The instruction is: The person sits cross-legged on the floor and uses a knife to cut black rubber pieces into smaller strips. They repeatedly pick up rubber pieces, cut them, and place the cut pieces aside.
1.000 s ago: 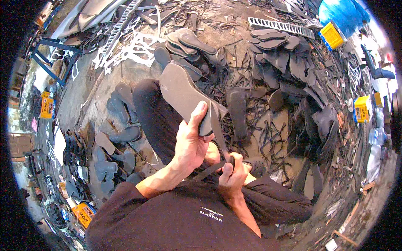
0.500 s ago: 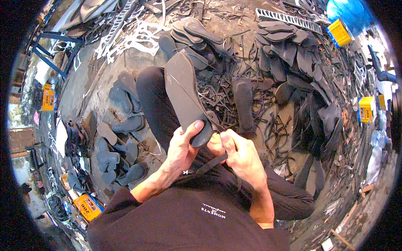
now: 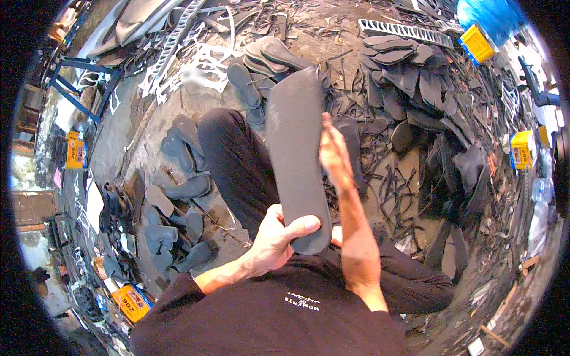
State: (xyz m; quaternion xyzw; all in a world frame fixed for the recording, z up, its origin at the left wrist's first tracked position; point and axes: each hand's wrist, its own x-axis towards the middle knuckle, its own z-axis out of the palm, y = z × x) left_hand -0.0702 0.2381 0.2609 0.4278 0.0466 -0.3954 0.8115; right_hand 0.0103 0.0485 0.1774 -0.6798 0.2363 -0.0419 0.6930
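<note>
The left hand (image 3: 274, 237) was clamped on the near end of a long dark sole (image 3: 297, 157), thumb laid across its face and fingers curled behind. The right hand (image 3: 335, 155) was open and flat, fingers straight and together, pressed edge-on against the sole's right side about halfway up; whether the palm lay fully on it I could not tell. So the two hands sat at different heights on the same piece: the left at the heel end close to the belly, the right farther out along the edge.

The sole stood up off the lap, its long axis running away from the body and leaning slightly left at the far tip, which blurred a little. The near end rested low between the hands, just above the right thigh. The left hand carried it; the right only steadied or stroked the edge, as far as I could judge.

Under it lay the left leg (image 3: 234, 163) in black trousers, stretched out over the dirt floor (image 3: 148, 127). To the left of that leg a scatter of cut soles (image 3: 172, 204) lay flat on the ground. Beyond the tip more soles (image 3: 270, 56) were stacked, and to the right a bigger heap (image 3: 409, 77) spread toward yellow boxes (image 3: 521, 148). Black strap trimmings (image 3: 398, 190) littered the floor right of the forearm.
</note>
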